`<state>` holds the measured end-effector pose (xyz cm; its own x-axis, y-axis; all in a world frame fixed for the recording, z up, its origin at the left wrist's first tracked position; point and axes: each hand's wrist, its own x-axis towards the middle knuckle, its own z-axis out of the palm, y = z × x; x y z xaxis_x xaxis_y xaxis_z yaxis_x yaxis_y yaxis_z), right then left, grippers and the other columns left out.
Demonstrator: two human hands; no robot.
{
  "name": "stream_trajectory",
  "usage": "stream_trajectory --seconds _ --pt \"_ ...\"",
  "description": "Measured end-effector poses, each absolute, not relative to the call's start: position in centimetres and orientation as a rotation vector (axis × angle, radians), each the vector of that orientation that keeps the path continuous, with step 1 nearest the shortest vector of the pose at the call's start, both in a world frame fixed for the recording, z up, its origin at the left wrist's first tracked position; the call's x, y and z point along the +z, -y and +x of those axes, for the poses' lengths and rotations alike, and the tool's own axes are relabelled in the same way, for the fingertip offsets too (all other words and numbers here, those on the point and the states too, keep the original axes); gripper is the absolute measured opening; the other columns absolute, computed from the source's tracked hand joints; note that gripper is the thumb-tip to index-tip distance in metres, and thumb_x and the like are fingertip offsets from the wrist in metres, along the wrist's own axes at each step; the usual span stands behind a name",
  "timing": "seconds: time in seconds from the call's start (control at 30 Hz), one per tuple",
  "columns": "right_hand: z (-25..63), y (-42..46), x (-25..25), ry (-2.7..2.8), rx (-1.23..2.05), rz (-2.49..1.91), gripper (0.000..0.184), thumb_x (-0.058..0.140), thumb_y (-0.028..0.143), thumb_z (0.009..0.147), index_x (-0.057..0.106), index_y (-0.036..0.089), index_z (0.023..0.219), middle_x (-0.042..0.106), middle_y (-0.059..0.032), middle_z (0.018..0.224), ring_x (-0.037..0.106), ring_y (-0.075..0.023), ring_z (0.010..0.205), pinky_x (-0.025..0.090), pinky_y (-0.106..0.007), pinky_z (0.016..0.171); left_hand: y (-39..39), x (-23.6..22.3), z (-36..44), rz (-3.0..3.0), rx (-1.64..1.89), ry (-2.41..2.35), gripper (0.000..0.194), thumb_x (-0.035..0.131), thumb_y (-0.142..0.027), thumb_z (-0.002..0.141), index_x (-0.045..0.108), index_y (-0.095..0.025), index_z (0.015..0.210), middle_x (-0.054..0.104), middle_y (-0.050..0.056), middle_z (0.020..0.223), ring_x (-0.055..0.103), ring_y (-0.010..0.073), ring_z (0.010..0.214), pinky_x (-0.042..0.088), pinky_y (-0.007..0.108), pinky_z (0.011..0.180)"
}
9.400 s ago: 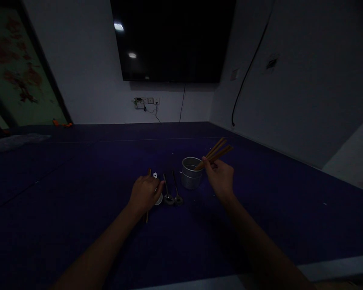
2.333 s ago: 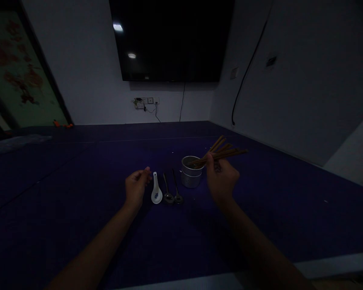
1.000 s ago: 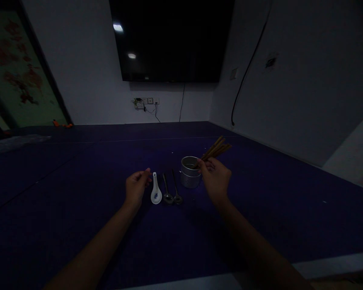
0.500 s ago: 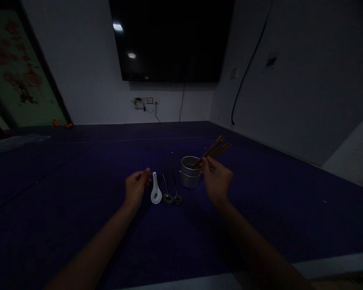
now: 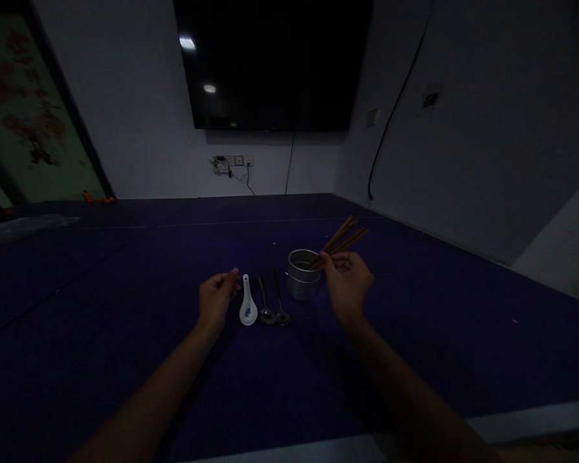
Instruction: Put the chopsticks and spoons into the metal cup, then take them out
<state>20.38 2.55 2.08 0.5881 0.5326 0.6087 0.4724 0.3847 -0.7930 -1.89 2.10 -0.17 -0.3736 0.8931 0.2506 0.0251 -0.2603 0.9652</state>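
Note:
Brown chopsticks [image 5: 341,238] lean to the right out of a grey metal cup [image 5: 303,286], their lower ends inside its rim. At that rim my right hand [image 5: 350,283] is closed around the chopsticks, though its fingers partly hide the contact. My left hand [image 5: 215,297] is curled with thumb and forefinger together, just left of a white ceramic spoon [image 5: 248,313]; I see nothing in it. Between the white spoon and the cup lie two metal spoons, one [image 5: 267,316] beside the other [image 5: 282,317], bowls toward me.
A dark blue surface [image 5: 174,257] spreads under everything, with a pale front edge [image 5: 535,415]. Clear plastic [image 5: 29,225] lies at the far left. On the back wall hang a large television [image 5: 275,64] and sockets with cables [image 5: 231,162].
My right hand's fingers have shifted slightly right and curled, showing more of the chopsticks. My left hand, the spoons and the cup have stayed in place.

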Motion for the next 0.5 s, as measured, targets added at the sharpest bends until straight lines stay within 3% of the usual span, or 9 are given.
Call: stream_trajectory --seconds 0.13,0.3,0.5 --pt "20.6 -2.6 2.1 0.925 0.045 -1.275 0.04 0.07 0.048 0.061 0.052 0.018 0.081 0.056 0.001 0.063 0.053 -0.0144 0.056 0.041 -0.027 0.055 -2.0 -0.1 -1.8 1.172 1.718 -1.319 0.041 0.066 -0.055 0.061 0.063 -0.014 0.062 0.056 -0.001 0.05 0.046 0.008 0.044 0.035 0.02 0.046" --pt "20.8 -3.2 1.8 0.891 0.088 -1.315 0.069 0.07 0.053 0.057 0.051 0.014 0.111 0.062 -0.0088 0.09 0.056 -0.0167 0.064 0.043 -0.032 0.063 -2.0 -0.1 -1.9 1.177 1.706 -1.331 0.041 0.065 -0.054 0.063 0.063 -0.013 0.062 0.056 -0.001 0.05 0.046 0.0081 0.044 0.035 0.02 0.046" --pt "20.4 -4.2 1.1 1.075 0.411 -1.11 0.042 0.064 0.051 0.066 0.064 0.015 0.087 0.068 -0.0103 0.089 0.062 -0.023 0.083 0.047 -0.035 0.074 -2.1 -0.4 -1.9 1.353 1.697 -1.378 0.038 0.062 -0.052 0.068 0.062 -0.015 0.062 0.056 -0.001 0.052 0.047 0.0094 0.047 0.037 0.021 0.049"
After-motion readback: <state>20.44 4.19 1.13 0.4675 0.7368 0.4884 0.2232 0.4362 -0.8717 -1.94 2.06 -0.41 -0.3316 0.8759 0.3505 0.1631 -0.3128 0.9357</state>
